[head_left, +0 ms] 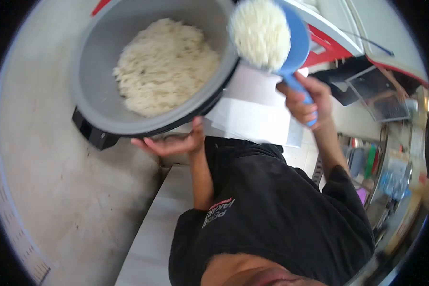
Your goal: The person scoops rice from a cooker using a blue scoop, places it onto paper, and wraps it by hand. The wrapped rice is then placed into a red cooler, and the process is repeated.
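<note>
A large pot (97, 71) with a grey inside and a black outer side fills the upper left, its mouth facing me. Cooked white rice (167, 66) lies in it. Against the pot's lower side is my left hand (174, 144), its thumb raised and its fingers stretched along the underside, holding it. My right hand (310, 101) is wrapped round the handle of a blue scoop (299, 40), at the right of the pot's rim. White rice (261, 34) is heaped in the scoop. Motion blurs the scoop and right hand slightly.
A pale sheet (252, 117) lies on the surface between my arms. Red and white equipment (331, 45) stands at the upper right. Another person's arm (393, 81) shows farther right, near a dark framed panel (379, 95). Shelves with several items (395, 176) line the right side.
</note>
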`<state>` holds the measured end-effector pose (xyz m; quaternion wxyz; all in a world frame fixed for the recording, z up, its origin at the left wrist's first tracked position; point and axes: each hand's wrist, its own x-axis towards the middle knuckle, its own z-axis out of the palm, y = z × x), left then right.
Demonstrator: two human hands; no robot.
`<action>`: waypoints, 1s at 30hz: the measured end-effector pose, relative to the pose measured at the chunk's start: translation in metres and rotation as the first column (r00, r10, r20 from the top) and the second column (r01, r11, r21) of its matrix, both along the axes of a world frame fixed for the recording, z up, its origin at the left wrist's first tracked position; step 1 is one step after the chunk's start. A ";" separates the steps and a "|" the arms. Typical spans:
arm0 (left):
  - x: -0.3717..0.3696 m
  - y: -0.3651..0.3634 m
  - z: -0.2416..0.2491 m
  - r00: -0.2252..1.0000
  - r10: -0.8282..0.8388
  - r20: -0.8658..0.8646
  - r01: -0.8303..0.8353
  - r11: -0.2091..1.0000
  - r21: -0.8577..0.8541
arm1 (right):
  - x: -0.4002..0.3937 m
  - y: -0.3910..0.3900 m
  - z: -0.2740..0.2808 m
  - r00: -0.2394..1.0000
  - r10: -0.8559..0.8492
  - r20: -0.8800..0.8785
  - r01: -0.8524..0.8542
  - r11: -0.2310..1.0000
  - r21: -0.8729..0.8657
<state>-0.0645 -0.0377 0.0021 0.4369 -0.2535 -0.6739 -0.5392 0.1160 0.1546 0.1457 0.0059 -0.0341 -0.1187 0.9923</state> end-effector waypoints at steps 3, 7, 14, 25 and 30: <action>0.055 -0.015 -0.023 0.946 -0.324 -0.037 0.301 0.912 -0.280 | 0.070 -0.032 -0.062 0.891 -0.267 0.366 0.237 0.963 0.126; 0.090 0.008 -0.058 0.469 -0.581 0.665 0.855 0.109 -0.507 | 0.117 -0.077 -0.154 0.586 -0.376 0.718 0.367 0.913 0.178; 0.088 0.014 -0.105 0.405 -0.558 0.724 0.817 -0.135 -0.561 | 0.119 -0.079 -0.166 0.524 -0.537 0.661 0.263 0.840 0.474; 0.110 0.034 -0.118 0.222 -0.736 0.639 0.795 -0.243 -0.556 | 0.090 -0.040 -0.229 0.777 -0.630 0.011 -0.477 -0.577 0.663; 0.085 0.019 -0.106 0.406 -0.662 0.630 0.786 -0.098 -0.610 | 0.098 -0.021 -0.229 0.830 -0.553 0.072 -0.478 -0.638 0.604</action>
